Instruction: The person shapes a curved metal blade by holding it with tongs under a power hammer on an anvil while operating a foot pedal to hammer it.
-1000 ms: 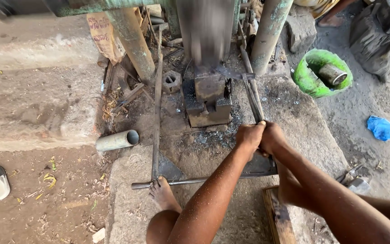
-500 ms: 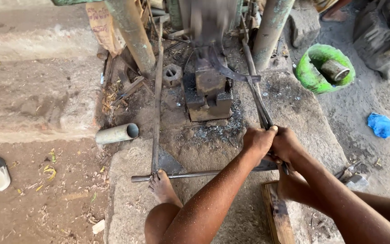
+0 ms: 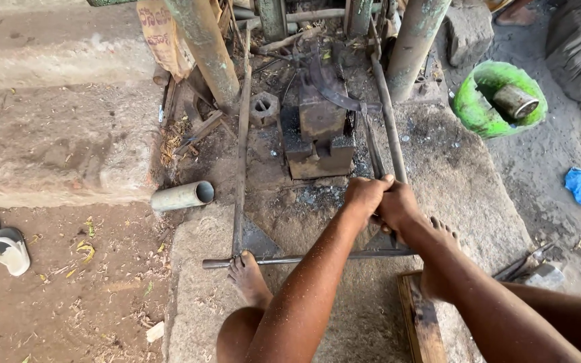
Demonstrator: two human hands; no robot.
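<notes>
**Both hands clamped on long iron tongs at the anvil block**

Just right of the frame's centre, the left hand [image 3: 364,195] and the right hand [image 3: 398,205] sit pressed together, fingers wrapped fully closed around the near ends of a pair of long iron tongs [image 3: 388,131]. The tongs run from the hands up toward the top of the frame, their far end reaching a curved dark metal strip [image 3: 331,84] lying over the rusty anvil block [image 3: 317,138] at upper centre. Whether the far tips actually pinch that strip is too small to tell.

The tongs look like heavy, rigid steel, rough with rust rather than slippery, and nothing about them seems fragile. Gripping far back at the handle ends, as here, probably gives leverage and keeps the hands well apart from the working end; the weight out front likely calls for both hands.

A thin steel rod [image 3: 304,257] lies across the stone slab [image 3: 452,175] below the hands, with the left foot [image 3: 249,275] resting on it and the right foot [image 3: 438,259] on a wooden plank [image 3: 421,323]. A short pipe [image 3: 183,195] lies at centre left, and a green bucket [image 3: 472,107] sits at upper right.
</notes>
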